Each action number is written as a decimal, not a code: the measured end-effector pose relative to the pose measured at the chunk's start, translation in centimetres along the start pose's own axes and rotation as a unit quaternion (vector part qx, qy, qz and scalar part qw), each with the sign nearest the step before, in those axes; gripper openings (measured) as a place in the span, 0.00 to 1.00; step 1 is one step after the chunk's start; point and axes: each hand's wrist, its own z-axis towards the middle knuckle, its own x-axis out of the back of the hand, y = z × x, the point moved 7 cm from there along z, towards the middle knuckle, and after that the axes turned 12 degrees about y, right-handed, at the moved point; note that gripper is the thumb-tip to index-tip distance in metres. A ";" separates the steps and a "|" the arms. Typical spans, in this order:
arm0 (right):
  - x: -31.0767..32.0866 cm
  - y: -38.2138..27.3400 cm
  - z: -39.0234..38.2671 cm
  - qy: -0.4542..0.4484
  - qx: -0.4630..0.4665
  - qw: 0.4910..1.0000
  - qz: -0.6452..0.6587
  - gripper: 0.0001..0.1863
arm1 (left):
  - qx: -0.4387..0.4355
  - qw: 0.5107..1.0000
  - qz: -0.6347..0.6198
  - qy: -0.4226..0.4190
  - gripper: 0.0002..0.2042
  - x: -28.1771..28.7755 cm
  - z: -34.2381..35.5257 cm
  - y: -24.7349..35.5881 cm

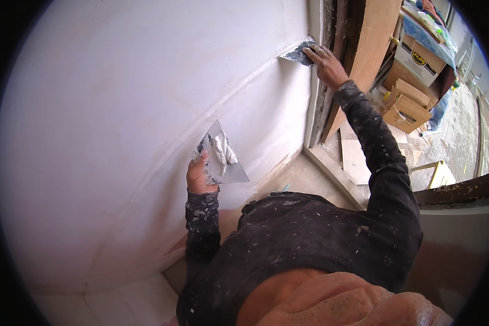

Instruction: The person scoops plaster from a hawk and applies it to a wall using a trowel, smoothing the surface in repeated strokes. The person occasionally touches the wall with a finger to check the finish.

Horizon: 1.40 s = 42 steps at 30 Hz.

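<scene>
Putty knife (298, 53) gripped by right hand (325, 62) at upper-right wall (119, 108) edge, left hand (200, 176) clutching loaded trowel (223, 157) (tilted), so its filler could slide off.

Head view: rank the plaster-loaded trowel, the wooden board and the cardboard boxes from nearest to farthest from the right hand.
1. Wooden board, leaning just right of the right hand.
2. Cardboard boxes, farther right, behind the board.
3. Plaster-loaded trowel, far lower left, held in the left hand.
</scene>
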 end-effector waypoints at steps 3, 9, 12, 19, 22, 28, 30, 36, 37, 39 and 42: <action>2.4 1.4 2.4 -0.183 -0.020 0.982 0.038 0.25 | 0.015 1.000 -0.010 -0.004 0.22 -0.1 -0.6 0.2; 5.6 -8.0 -4.7 0.055 -0.318 0.781 0.534 0.23 | 0.064 0.993 -0.092 -0.030 0.23 -2.3 -0.9 -3.2; 2.4 -18.1 -8.7 -0.041 -0.509 0.560 0.653 0.26 | 0.090 0.982 -0.108 -0.125 0.26 -5.7 -1.3 -6.4; 2.9 -19.5 -6.3 -0.291 -0.287 0.615 0.674 0.33 | -0.047 0.993 -0.057 -0.089 0.26 -6.1 -3.1 -3.2; -1.1 -6.2 -4.0 -0.083 -0.291 0.896 0.325 0.41 | -0.060 0.995 -0.039 -0.071 0.24 -5.0 -3.9 -1.5; -1.8 2.6 2.4 -0.021 -0.249 0.968 0.013 0.44 | -0.048 0.996 -0.035 -0.066 0.24 -3.4 -3.9 -0.9; -2.1 3.8 2.9 -0.035 -0.263 0.964 0.011 0.44 | -0.059 0.997 -0.029 -0.051 0.24 -4.5 -5.0 -0.2; -2.0 5.9 4.7 -0.081 -0.314 0.936 0.139 0.41 | -0.066 0.998 -0.022 0.010 0.27 -2.8 -5.7 -0.7; -2.3 6.8 5.0 -0.080 -0.317 0.929 0.175 0.40 | -0.066 0.997 -0.020 0.021 0.28 -2.8 -5.8 -0.7; -2.8 6.6 5.5 -0.124 -0.307 0.922 0.202 0.40 | -0.072 0.996 -0.014 0.043 0.29 -2.3 -5.8 -0.7; -2.6 4.2 5.3 -0.123 -0.285 0.938 0.157 0.41 | -0.066 0.997 -0.007 0.044 0.30 -2.9 -5.9 -0.6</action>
